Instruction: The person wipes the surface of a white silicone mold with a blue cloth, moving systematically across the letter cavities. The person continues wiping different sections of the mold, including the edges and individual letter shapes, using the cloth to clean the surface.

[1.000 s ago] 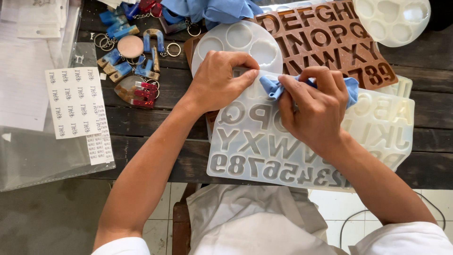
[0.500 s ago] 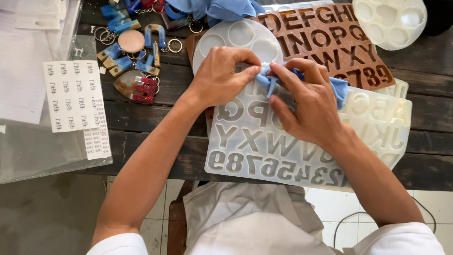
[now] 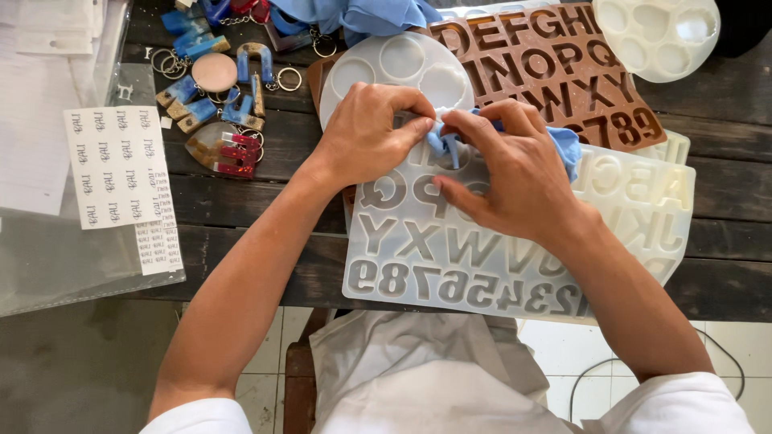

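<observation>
A translucent white silicone mould [image 3: 450, 265] with letter and number cavities lies on the dark wooden table in front of me. My left hand [image 3: 366, 133] rests on the mould's upper edge, its fingertips pinching a small blue cloth [image 3: 567, 145]. My right hand [image 3: 515, 173] grips the same blue cloth and presses it onto the mould near a letter cavity. The two hands touch at the fingertips, and most of the cloth is hidden under my right hand.
A brown letter mould [image 3: 555, 72] and two round white moulds [image 3: 402, 60] [image 3: 655, 36] lie beyond. Resin keychains with rings [image 3: 217, 104] sit at upper left, sticker sheets [image 3: 117, 173] and a clear plastic bag [image 3: 56, 265] at left. A blue cloth heap [image 3: 362, 16] lies at the top.
My hands have drawn together over the mould. The right hand with the blue cloth shifted left to meet the left fingertips, and the cloth is now more bunched under the hand.
</observation>
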